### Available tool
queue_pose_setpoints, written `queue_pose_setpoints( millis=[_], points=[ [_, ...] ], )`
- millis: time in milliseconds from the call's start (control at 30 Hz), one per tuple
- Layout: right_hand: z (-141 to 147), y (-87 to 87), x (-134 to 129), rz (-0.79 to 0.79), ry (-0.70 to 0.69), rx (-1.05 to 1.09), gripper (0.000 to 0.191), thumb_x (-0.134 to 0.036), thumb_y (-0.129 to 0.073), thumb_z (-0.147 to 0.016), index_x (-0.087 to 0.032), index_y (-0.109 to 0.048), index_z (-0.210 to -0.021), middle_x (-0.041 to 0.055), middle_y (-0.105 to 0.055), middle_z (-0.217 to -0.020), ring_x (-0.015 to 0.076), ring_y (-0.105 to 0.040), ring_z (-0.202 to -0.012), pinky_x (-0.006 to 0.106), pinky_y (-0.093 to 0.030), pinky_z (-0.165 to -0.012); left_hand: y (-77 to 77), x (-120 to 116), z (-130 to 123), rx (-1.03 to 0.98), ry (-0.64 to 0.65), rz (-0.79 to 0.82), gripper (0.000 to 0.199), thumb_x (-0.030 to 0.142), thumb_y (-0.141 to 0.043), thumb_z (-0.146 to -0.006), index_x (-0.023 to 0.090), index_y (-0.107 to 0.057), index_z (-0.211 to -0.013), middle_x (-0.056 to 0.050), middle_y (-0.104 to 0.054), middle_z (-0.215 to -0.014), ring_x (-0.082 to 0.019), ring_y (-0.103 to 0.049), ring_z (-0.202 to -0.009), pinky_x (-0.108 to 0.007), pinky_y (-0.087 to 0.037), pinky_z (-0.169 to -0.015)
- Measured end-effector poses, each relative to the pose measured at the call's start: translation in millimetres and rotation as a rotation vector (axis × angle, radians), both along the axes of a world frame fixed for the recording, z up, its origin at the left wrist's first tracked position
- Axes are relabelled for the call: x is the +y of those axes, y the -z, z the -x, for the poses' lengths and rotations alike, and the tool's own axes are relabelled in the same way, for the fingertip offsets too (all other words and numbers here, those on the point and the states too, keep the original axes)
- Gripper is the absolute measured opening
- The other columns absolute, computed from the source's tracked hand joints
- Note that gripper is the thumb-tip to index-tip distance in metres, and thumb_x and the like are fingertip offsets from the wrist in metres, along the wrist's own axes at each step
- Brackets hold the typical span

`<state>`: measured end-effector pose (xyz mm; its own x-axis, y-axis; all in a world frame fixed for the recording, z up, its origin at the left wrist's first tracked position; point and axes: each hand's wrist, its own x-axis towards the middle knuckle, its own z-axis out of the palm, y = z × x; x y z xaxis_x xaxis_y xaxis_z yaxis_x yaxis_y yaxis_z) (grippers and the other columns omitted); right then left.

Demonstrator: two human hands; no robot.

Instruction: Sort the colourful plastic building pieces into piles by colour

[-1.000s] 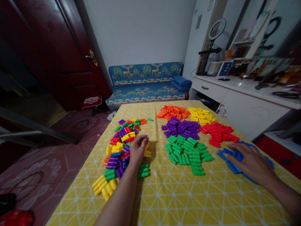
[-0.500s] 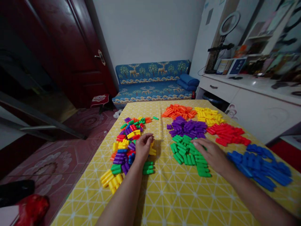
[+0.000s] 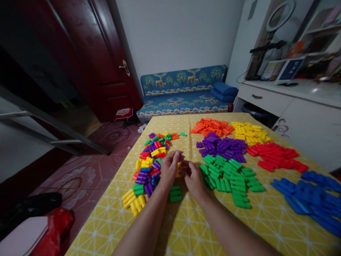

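Note:
My left hand (image 3: 170, 169) hovers at the right edge of a mixed-colour heap of plastic building pieces (image 3: 146, 176), its fingers pinched together. Close beside it on the right, my right hand (image 3: 194, 178) has its fingers curled inward towards the left one. Whatever lies in the fingertips is hidden. Some yellow pieces (image 3: 179, 171) show between the hands, and a joined green block (image 3: 176, 193) lies just below. To the right of my right hand spreads a pile of green pieces (image 3: 223, 174).
Sorted piles of purple (image 3: 222, 146), orange (image 3: 210, 126), yellow (image 3: 249, 132), red (image 3: 277, 155) and blue pieces (image 3: 309, 193) lie on the patterned yellow tablecloth (image 3: 191, 231). A single green piece (image 3: 183, 134) lies apart. A blue sofa (image 3: 183, 90) stands beyond the table.
My right hand has moved left from the green pile to beside my left hand. More green pieces show where it was. The whole view has shifted a little.

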<state>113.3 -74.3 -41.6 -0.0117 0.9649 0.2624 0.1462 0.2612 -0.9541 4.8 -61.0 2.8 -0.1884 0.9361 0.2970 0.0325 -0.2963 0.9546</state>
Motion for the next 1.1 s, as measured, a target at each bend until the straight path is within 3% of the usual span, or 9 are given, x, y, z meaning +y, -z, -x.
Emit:
queue_pose_setpoints(
  millis=[200,333,433,533,633,800,967,1033,1100],
  points=[
    [1.5,0.0,-3.3,0.052,-0.044,0.093,0.032,-0.016,-0.052,-0.076,-0.02,-0.06,-0.107,0.0078,-0.069,-0.102,0.021,-0.067,-0.088,0.034,-0.056,-0.074,-23.4,24.5,1.5,0.068,0.13,0.082,0.035,0.044,-0.06,-0.085,0.013,-0.073,-0.09,-0.01,-0.074,-0.078,-0.022,-0.071,-0.079,-0.032,-0.055,-0.076],
    [3.0,-1.2,-3.7,0.062,-0.014,0.065,0.027,-0.016,-0.05,-0.076,-0.021,-0.061,-0.101,0.0074,-0.07,-0.099,0.0212,-0.067,-0.085,0.035,-0.056,-0.074,-24.4,75.8,12.8,0.546,0.047,0.013,0.019,0.022,-0.063,-0.079,0.016,-0.074,-0.093,-0.01,-0.075,-0.087,-0.023,-0.069,-0.079,-0.035,-0.055,-0.076],
    [3.1,-1.9,-4.0,0.038,-0.015,0.02,0.028,-0.016,-0.049,-0.078,-0.022,-0.062,-0.101,0.0054,-0.071,-0.092,0.0208,-0.067,-0.081,0.034,-0.055,-0.074,-22.7,116.8,20.9,1.078,-0.071,0.057,0.042,0.009,-0.057,-0.077,0.017,-0.067,-0.117,-0.013,-0.069,-0.112,-0.024,-0.066,-0.098,-0.035,-0.051,-0.088],
    [3.0,-2.1,-4.0,0.023,-0.004,-0.024,0.027,-0.017,-0.051,-0.077,-0.022,-0.064,-0.1,0.0038,-0.069,-0.082,0.0209,-0.067,-0.077,0.033,-0.054,-0.07,-18.5,147.6,25.7,1.242,-0.054,0.104,0.062,0.001,-0.057,-0.069,0.015,-0.058,-0.13,-0.017,-0.06,-0.127,-0.027,-0.06,-0.113,-0.037,-0.046,-0.096],
    [3.2,-1.6,-3.8,0.005,0.002,-0.025,0.026,-0.016,-0.05,-0.077,-0.023,-0.064,-0.098,0.0037,-0.068,-0.082,0.0206,-0.066,-0.079,0.032,-0.054,-0.069,-11.5,163.8,27.5,1.309,0.023,0.118,0.057,0.005,-0.061,-0.068,0.02,-0.063,-0.123,-0.014,-0.063,-0.124,-0.028,-0.058,-0.115,-0.04,-0.043,-0.099],
    [3.6,-2.1,-5.0,-0.003,-0.009,-0.019,0.026,-0.015,-0.05,-0.078,-0.022,-0.064,-0.099,0.0046,-0.067,-0.089,0.0186,-0.065,-0.078,0.032,-0.053,-0.072,-4.3,162.3,27.7,1.371,0.103,0.074,0.03,0.013,-0.058,-0.078,0.021,-0.071,-0.103,-0.011,-0.069,-0.112,-0.027,-0.06,-0.11,-0.039,-0.041,-0.1],
    [3.9,-0.6,-4.8,0.071,-0.03,0.063,0.025,-0.022,-0.051,-0.081,-0.021,-0.061,-0.104,0.0064,-0.067,-0.095,0.0199,-0.066,-0.08,0.032,-0.054,-0.066,-14.4,134.9,26.3,1.335,0.042,0.006,0.03,0.012,-0.054,-0.084,0.021,-0.068,-0.109,-0.013,-0.072,-0.101,-0.027,-0.065,-0.103,-0.04,-0.041,-0.098],
    [3.8,0.1,-3.2,0.117,-0.009,0.152,0.031,-0.027,-0.051,-0.083,-0.02,-0.056,-0.112,0.0091,-0.065,-0.105,0.0192,-0.066,-0.077,0.031,-0.055,-0.061,-18.1,117.1,25.2,1.125,0.008,-0.012,0.03,0.018,-0.054,-0.087,0.02,-0.063,-0.116,-0.012,-0.073,-0.094,-0.026,-0.068,-0.093,-0.038,-0.047,-0.088],
    [2.6,-0.9,-1.5,0.153,0.021,0.232,0.039,-0.034,-0.052,-0.084,-0.019,-0.05,-0.121,0.0119,-0.062,-0.114,0.0181,-0.065,-0.073,0.03,-0.055,-0.056,-18.7,96.3,23.9,0.735,0.079,0.022,0.031,0.033,-0.061,-0.087,0.017,-0.06,-0.114,-0.01,-0.072,-0.081,-0.023,-0.069,-0.076,-0.033,-0.051,-0.073]
  ],
)
